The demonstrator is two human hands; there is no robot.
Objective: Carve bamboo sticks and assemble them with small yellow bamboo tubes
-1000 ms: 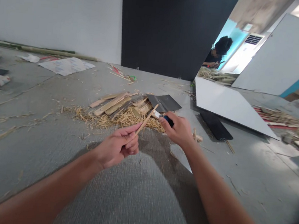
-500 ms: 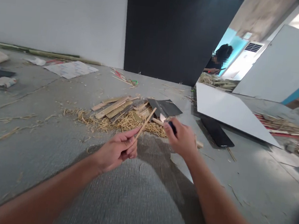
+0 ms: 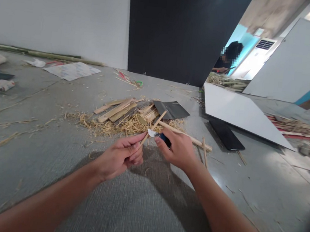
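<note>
My left hand (image 3: 124,157) is closed round the lower part of a thin bamboo stick (image 3: 159,119), which slants up and away to the right. In my right hand (image 3: 178,148) is a utility knife (image 3: 166,140) with a dark handle. Its pale blade (image 3: 151,133) lies against the stick just beyond my left fingertips. Behind both hands spreads a heap of curled bamboo shavings (image 3: 109,128), with split bamboo strips (image 3: 118,110) on top.
A dark sheet (image 3: 172,110) lies by the shavings. To the right are a black phone (image 3: 226,135), a white panel (image 3: 244,112) and a bundle of thin sticks (image 3: 295,127). Bamboo poles (image 3: 53,56) lie along the wall. Another person (image 3: 229,57) sits far back right.
My right hand has moved left and slightly down, bringing the knife blade from beyond the stick onto it. My left hand keeps its hold, nearly still.
</note>
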